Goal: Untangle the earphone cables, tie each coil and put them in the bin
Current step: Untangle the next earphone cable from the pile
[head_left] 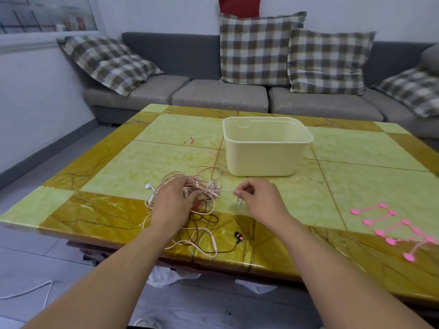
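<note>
At the near edge of a glossy yellow-and-amber marble-patterned table, a black earbud with a red spot trails its dark wire. Just beyond, the left hand clutches a tangled heap of pale pink, white and brown earphone cables, while the right hand pinches 1 pale strand pulled taut from it. Pink silicone cable ties lie well to the right (their count is unclear). Farther back stands a cream rectangular plastic bin, before a grey sofa.

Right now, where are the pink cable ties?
In the head view, the pink cable ties lie on the table near its right front edge, right of the right hand.
</note>
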